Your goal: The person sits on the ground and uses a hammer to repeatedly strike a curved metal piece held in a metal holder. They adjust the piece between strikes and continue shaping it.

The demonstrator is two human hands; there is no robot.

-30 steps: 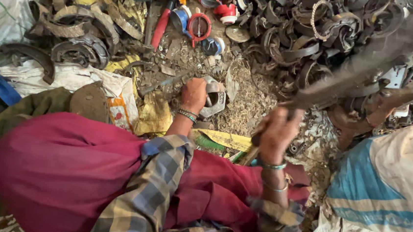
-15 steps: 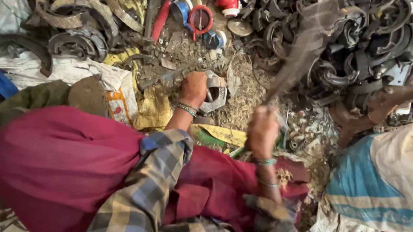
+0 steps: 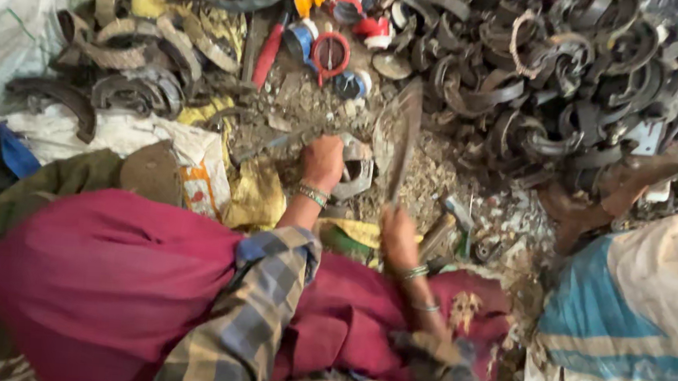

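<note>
My left hand [image 3: 323, 162] grips a curved grey metal scrap piece [image 3: 354, 175] and holds it down on the gritty ground. My right hand [image 3: 397, 234] is closed around the handle of a broad, blurred chopping blade [image 3: 402, 131]. The blade stands just right of the scrap piece, its tip pointing away from me. Both wrists wear bangles, and my checked sleeves and dark red cloth fill the lower part of the view.
A large heap of dark curved metal scraps [image 3: 541, 77] lies at the upper right, and a smaller pile [image 3: 123, 69] at the upper left. Red and blue plastic parts [image 3: 330, 49] sit at the top centre. Another person in blue and cream cloth [image 3: 628, 310] sits on the right.
The blade has swung from the upper right down and leftward toward the scrap piece. My right hand moved left and lower with it. My left hand stayed on the scrap piece.
</note>
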